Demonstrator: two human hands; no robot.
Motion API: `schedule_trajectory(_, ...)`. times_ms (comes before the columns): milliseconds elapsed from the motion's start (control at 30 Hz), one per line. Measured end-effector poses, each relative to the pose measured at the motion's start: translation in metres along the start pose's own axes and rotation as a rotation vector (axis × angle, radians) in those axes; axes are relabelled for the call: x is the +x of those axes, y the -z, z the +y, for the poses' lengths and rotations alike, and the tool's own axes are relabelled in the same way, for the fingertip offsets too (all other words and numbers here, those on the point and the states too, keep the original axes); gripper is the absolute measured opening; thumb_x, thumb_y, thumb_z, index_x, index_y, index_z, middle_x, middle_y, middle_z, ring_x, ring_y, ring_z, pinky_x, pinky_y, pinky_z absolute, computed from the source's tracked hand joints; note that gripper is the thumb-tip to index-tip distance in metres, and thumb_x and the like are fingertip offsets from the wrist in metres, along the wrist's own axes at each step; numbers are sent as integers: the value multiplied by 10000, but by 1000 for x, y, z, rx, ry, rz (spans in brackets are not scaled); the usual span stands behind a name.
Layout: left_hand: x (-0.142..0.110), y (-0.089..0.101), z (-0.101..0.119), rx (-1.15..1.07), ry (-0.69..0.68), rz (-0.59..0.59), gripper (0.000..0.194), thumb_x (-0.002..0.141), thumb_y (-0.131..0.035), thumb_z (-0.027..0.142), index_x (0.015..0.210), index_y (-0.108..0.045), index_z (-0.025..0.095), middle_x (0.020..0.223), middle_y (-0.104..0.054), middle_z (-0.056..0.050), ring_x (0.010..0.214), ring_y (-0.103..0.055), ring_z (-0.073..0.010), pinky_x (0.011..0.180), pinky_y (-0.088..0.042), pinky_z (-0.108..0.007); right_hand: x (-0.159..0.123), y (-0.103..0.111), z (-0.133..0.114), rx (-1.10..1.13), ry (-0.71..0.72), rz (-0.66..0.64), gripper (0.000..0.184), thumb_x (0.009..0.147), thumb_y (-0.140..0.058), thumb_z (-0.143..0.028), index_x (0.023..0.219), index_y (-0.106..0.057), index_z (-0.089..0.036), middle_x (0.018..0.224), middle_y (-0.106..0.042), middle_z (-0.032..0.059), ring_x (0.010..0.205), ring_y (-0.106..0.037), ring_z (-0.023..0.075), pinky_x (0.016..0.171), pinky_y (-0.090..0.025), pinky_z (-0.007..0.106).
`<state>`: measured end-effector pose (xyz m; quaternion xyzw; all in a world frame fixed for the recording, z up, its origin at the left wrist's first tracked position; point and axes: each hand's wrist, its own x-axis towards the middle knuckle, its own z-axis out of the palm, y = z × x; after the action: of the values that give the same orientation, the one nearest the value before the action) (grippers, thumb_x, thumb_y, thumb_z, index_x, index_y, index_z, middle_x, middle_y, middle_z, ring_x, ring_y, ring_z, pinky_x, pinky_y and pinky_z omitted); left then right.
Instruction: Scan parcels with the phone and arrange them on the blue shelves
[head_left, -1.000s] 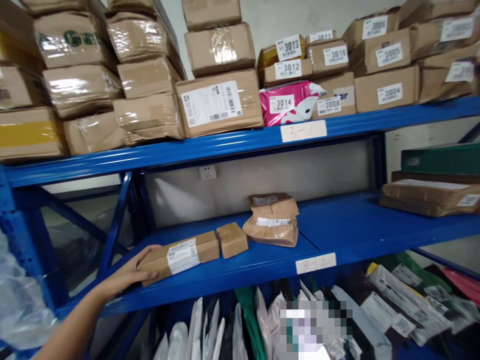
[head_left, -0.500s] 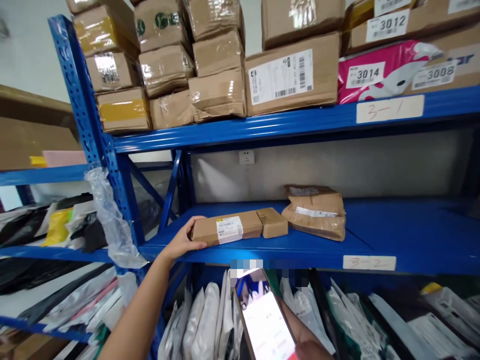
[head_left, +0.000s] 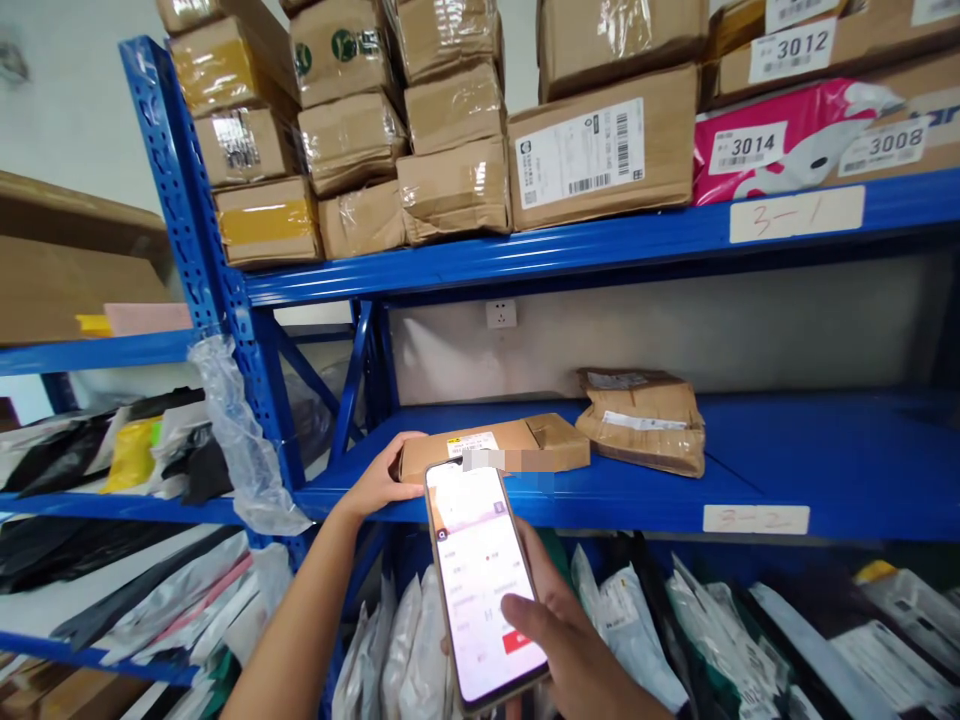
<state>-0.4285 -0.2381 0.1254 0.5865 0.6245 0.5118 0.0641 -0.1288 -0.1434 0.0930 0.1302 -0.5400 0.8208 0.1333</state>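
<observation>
My left hand grips the left end of a long brown cardboard box lying on the middle blue shelf. In my right hand is a smartphone, its lit screen facing me and my thumb over the lower part. The phone's top edge covers part of the box and its white label. A crumpled brown parcel with a label strip rests just right of the box.
Brown cartons are stacked on the upper shelf, beside a pink package. Plastic mailer bags stand below. A blue upright post with hanging clear plastic wrap is at left. Tag 3-2 marks the shelf edge.
My right hand has raised the phone up and to the left, in front of the box, and its thumb has come over the screen. My left hand stays on the box.
</observation>
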Motion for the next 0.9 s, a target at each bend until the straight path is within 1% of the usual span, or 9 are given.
schedule_trajectory(100,1,1,-4,-10,-14,-10,784,608,-814,408,1262,-424,219,1260,-549,-92,1174,-527,-306,983,-428,-391,-1,-4,-2,24,18,-9,848,778,-697,-475,1422,-187,-266,1099,-679,125,807,-722,278,583,-530,326)
schedule_trajectory(167,1,1,-6,-12,-24,-14,787,609,-818,392,1267,-422,218,1257,-545,-90,1171,-527,-301,987,-424,-394,-2,-7,-3,24,33,-21,817,777,-697,-474,1406,-223,-257,1092,-686,114,831,-724,275,656,-537,351)
schedule_trajectory(333,2,1,-10,14,-35,-1,775,615,-817,378,1263,-428,210,1259,-543,-96,1163,-527,-296,987,-420,-393,-3,-8,-3,-20,21,-45,817,803,-670,-493,1417,-181,-265,1096,-687,131,870,-724,300,472,-480,238)
schedule_trajectory(467,1,1,-9,15,-30,-8,771,624,-820,361,1266,-417,216,1253,-541,-89,1159,-533,-287,983,-424,-380,-5,-7,-4,-27,11,-31,820,809,-669,-484,1418,-166,-263,1129,-677,161,932,-712,343,465,-495,242)
schedule_trajectory(633,1,2,-8,-7,-22,-13,775,615,-832,340,1261,-419,227,1255,-539,-78,1162,-532,-281,977,-430,-364,-6,-7,-5,-17,-9,-24,858,796,-677,-490,1425,-131,-281,1169,-650,168,942,-705,359,461,-498,251)
schedule_trajectory(700,1,1,-8,-12,-17,-11,781,611,-833,340,1262,-417,224,1255,-541,-80,1163,-531,-284,973,-434,-365,-7,-8,-7,-30,-16,-38,887,763,-711,-470,1421,-143,-291,1203,-631,158,913,-707,331,441,-489,233)
schedule_trajectory(767,1,0,-7,-13,-15,-5,781,610,-832,341,1261,-416,222,1239,-548,-78,1144,-541,-280,960,-441,-360,-9,-9,-8,-68,-18,-39,960,708,-769,-397,1420,-134,-294,1161,-650,130,836,-707,274,450,-497,224)
schedule_trajectory(833,0,0,-6,-6,-17,1,772,611,-829,341,1255,-421,218,1211,-559,-72,1114,-556,-274,946,-448,-355,-10,-11,-9,-131,-26,-2,1013,680,-796,-311,1422,-105,-303,1086,-675,96,749,-693,221,468,-517,233)
schedule_trajectory(900,-1,-1,-5,0,-20,3,761,614,-825,344,1249,-426,214,1191,-565,-66,1095,-565,-271,942,-448,-354,-11,-13,-9,-195,-34,46,1001,701,-778,-261,1423,-86,-312,1061,-683,90,715,-686,205,479,-533,252)
